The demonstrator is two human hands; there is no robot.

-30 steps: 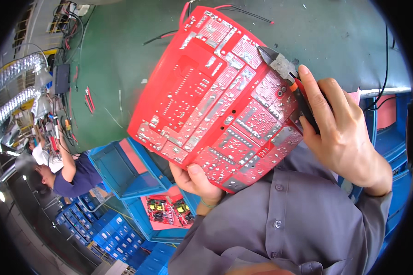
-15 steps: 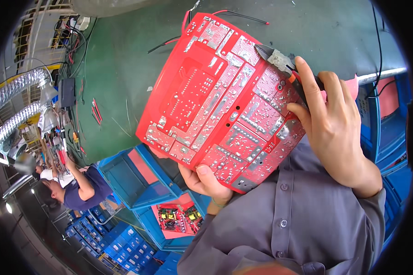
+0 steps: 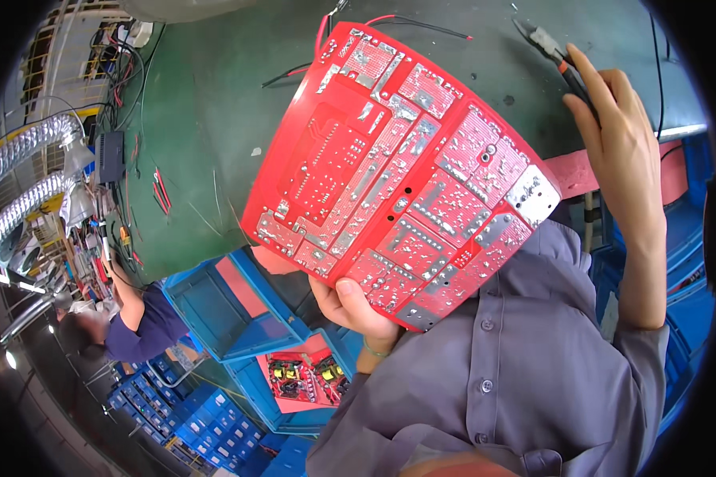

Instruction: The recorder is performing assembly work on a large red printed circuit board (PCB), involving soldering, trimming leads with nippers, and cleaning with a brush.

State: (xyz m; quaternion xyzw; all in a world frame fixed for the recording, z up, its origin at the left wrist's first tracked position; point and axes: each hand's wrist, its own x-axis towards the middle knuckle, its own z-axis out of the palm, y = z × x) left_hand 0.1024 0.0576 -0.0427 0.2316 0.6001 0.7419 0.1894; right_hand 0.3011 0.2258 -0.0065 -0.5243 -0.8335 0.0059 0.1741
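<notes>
My left hand [image 3: 356, 308] grips the lower edge of a large red circuit board [image 3: 390, 179], thumb on top. The board is tilted, its soldered side facing up, with silvery solder over its tracks. Red and black wires [image 3: 422, 25] stick out past its far edge. My right hand [image 3: 616, 131] is closed on a pair of cutters [image 3: 561, 60] with dark and orange handles. Their jaws point away over the green bench, apart from the board. A whitish wrapping covers part of the cutter head.
The green bench [image 3: 207, 119] carries wire scraps [image 3: 161, 191] and a black box [image 3: 113, 159]. Blue crates [image 3: 239, 306] stand below; one holds red boards with components [image 3: 306, 375]. At far left, a co-worker in a dark shirt [image 3: 145, 326] sits near silver ducts [image 3: 28, 135].
My right hand has carried the cutters off the board, up and to the right over the bench. The board has shifted only slightly in my left hand.
</notes>
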